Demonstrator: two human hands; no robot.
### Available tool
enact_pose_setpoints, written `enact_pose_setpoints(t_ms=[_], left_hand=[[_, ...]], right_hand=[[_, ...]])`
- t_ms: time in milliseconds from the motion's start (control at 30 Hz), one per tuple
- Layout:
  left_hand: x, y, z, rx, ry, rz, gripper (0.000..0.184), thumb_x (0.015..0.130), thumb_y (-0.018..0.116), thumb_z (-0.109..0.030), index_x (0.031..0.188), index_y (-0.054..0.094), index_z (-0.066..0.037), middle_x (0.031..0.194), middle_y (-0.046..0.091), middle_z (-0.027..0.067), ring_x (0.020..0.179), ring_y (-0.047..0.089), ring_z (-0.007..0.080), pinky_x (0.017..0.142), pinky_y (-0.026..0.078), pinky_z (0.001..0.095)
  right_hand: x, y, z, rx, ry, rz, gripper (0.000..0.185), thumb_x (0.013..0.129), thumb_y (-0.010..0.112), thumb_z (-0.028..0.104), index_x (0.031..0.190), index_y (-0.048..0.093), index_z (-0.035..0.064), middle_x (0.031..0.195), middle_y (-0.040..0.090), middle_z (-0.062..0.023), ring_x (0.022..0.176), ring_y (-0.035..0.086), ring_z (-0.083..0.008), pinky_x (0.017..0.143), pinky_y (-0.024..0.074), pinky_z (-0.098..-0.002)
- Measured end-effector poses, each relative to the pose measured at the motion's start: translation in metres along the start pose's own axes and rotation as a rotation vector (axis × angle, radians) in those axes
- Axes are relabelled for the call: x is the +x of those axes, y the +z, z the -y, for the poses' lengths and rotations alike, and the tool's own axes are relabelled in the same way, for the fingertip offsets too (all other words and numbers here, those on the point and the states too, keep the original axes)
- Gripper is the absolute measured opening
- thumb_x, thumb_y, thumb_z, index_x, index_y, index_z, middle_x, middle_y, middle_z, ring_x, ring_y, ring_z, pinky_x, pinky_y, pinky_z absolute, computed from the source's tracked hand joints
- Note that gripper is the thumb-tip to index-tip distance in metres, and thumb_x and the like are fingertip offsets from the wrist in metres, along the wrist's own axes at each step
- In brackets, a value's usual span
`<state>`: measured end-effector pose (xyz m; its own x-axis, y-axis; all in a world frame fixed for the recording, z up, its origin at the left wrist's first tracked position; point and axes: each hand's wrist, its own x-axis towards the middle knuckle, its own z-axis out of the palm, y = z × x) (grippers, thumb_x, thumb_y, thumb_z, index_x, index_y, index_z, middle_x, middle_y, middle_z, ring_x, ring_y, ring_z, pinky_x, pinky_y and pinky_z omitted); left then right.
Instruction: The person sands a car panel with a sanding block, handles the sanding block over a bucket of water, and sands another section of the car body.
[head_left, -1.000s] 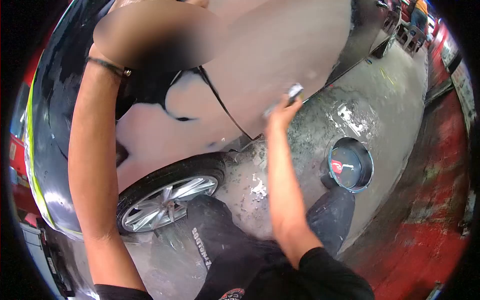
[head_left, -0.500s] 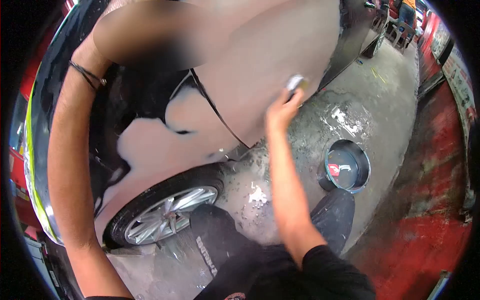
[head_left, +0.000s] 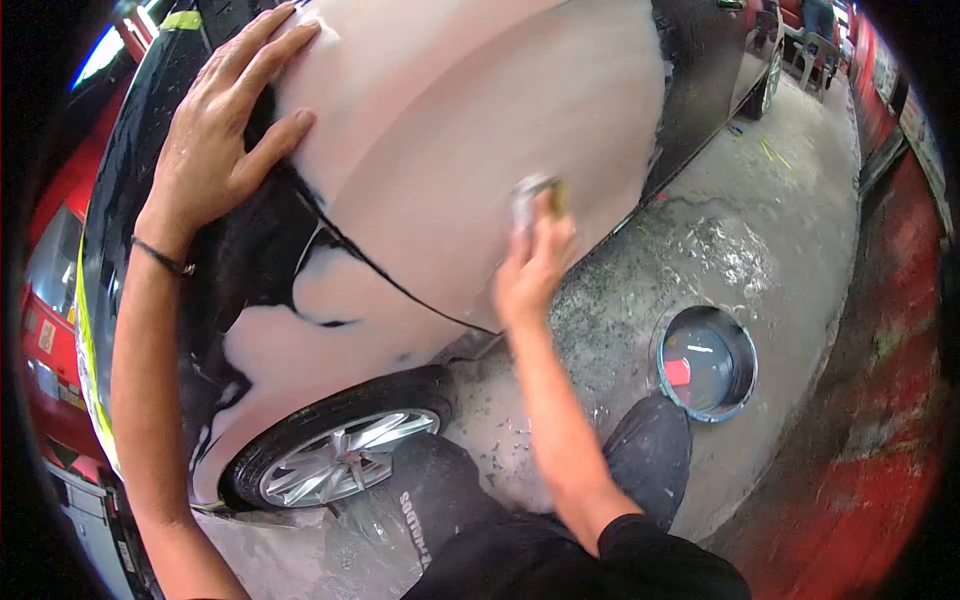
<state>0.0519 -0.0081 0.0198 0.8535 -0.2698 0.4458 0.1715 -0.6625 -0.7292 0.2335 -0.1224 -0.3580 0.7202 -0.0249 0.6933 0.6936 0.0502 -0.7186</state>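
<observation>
A dark car with pinkish-beige patches on its door panel (head_left: 430, 170) and fender (head_left: 290, 350) fills the left and middle. My left hand (head_left: 225, 120) rests on the upper bodywork, fingers spread and holding nothing, with a dark band round the wrist. Against the lower part of the door panel, my right hand (head_left: 535, 260) grips a small block (head_left: 537, 190), whitish with a yellowish side. Motion blurs the block, and its underside is hidden. A dark seam runs between door and fender.
A round dark basin (head_left: 708, 362) holding liquid and a red item stands on the wet floor (head_left: 640, 290), right of my knee. The car's wheel (head_left: 345, 465) is by my other knee. A red wall (head_left: 870, 460) is at right; chairs and a person stand far back.
My right hand has moved left with the block across the door panel. My left hand, blurred over before, now shows spread on the bodywork. The view has shifted a little.
</observation>
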Motion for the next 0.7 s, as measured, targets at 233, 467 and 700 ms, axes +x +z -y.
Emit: enact_pose_setpoints(t_ms=[233,467,700], left_hand=[[0.0,0.006,0.007,-0.017,-0.068,0.042,0.072,0.103,0.07,-0.05,0.17,0.055,-0.03,0.181,0.047,0.0103,0.164,0.048,0.0404,0.136,0.038,0.059],[0.004,0.0,-0.003,-0.07,-0.073,0.052,0.07,0.104,0.071,-0.045,0.17,0.055,-0.027,0.181,0.047,0.0119,0.165,0.046,0.0403,0.136,0.038,0.0578],[0.014,-0.007,-0.008,-0.082,-0.073,0.082,0.075,0.101,0.073,-0.042,0.171,0.055,-0.021,0.18,0.048,0.0144,0.164,0.047,0.0402,0.135,0.038,0.057]], right_hand=[[0.243,-0.009,-0.164,0.185,0.265,-0.175,0.048,0.111,0.065,0.008,0.159,0.061,0.0008,0.142,0.07,-0.0275,0.129,0.071,-0.0468,0.113,0.0556,-0.0522],[-0.019,-0.001,0.08,0.095,-0.225,0.02,0.05,0.115,0.063,0.025,0.165,0.064,0.028,0.149,0.063,-0.0197,0.128,0.055,-0.0379,0.111,0.0475,-0.0522],[0.21,-0.01,-0.123,-0.076,-0.149,-0.158,0.054,0.115,0.062,0.022,0.168,0.056,0.0184,0.157,0.054,-0.024,0.138,0.055,-0.0451,0.118,0.0454,-0.0579]])
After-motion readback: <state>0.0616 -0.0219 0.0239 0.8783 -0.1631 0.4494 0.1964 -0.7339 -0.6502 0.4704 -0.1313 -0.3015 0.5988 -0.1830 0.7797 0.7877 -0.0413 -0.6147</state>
